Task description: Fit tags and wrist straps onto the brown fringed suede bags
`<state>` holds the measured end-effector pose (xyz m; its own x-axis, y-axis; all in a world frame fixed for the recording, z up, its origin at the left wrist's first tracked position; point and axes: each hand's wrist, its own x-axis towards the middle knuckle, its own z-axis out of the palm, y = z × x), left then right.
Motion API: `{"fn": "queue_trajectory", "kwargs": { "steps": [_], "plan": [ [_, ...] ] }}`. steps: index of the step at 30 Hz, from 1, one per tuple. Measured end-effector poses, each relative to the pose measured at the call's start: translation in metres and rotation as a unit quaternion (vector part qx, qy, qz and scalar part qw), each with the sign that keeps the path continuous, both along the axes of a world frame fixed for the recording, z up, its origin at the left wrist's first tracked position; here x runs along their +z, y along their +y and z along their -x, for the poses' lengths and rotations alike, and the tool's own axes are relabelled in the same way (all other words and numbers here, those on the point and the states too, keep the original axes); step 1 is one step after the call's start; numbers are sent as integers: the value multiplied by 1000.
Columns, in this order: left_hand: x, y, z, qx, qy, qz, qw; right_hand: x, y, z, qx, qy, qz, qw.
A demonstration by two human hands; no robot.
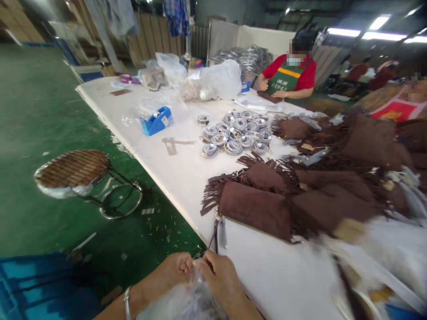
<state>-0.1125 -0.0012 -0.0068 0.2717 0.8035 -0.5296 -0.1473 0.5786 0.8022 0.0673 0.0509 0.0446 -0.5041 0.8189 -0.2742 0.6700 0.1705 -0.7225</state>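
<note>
In the head view, at bottom centre, the left hand (182, 268) and right hand (218, 272) pinch clear plastic (187, 302); the lower edge cuts it off and its contents cannot be told. Just above, a brown bag (255, 209) lies on the table (267, 275). More brown bags (336, 200) crowd the right, overlapping, hard to count. Grey coils (233, 144) fill upper centre, a blue dispenser (156, 121) to their left. The lower right is blurred.

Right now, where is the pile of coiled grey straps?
In the head view, the coiled grey straps lie just right of centre on the white tabletop, between a blue plastic tape dispenser at left and brown fringed bags at right.
</note>
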Motion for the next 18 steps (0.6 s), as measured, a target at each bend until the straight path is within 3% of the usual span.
{"fn": "queue_trajectory", "kwargs": {
  "steps": [4, 10, 12, 15, 18],
  "plan": [
    [7, -1, 1, 21, 12, -6, 1000, 1, 3, 4, -3, 1, 24, 1000],
    [33, 0, 7, 4, 152, -75, 985, 6, 0, 8, 2, 32, 110, 993],
    [35, -3, 5, 3, 130, -88, 988, 8, -2, 8, -6, 32, 130, 991],
    [24, -16, 9, -5, 43, -67, 997, 7, -5, 4, -46, 53, 149, 986],
    [-9, -32, 26, -59, 17, -6, 998, 2, -2, -3, -96, 88, 153, 980]
  ]
}}
